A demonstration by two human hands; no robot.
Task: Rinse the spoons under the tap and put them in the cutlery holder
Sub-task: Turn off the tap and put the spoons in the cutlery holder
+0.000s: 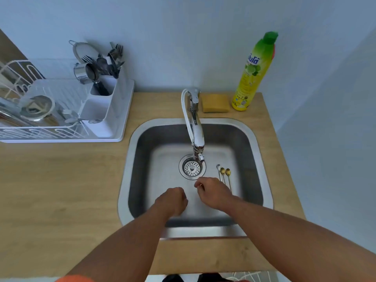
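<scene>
Three small long-handled spoons (223, 173), one silver and two gold, lie side by side on the floor of the steel sink (252, 139), right of the drain. My right hand (211, 192) hovers over their handle ends, fingers curled downward, and hides the lower handles; whether it touches them is unclear. My left hand (173, 200) hangs loosely curled over the sink floor, holding nothing. The chrome tap (196, 127) reaches over the drain with no water visible. The white cutlery holder (103, 88), with forks and dark utensils standing in it, sits at the right end of the dish rack.
A white dish rack (61, 119) with a pot lid and metal ware stands on the wooden counter (61, 190) left of the sink. A yellow sponge (215, 102) and a dish soap bottle (254, 74) stand behind the sink. Walls close in behind and at right.
</scene>
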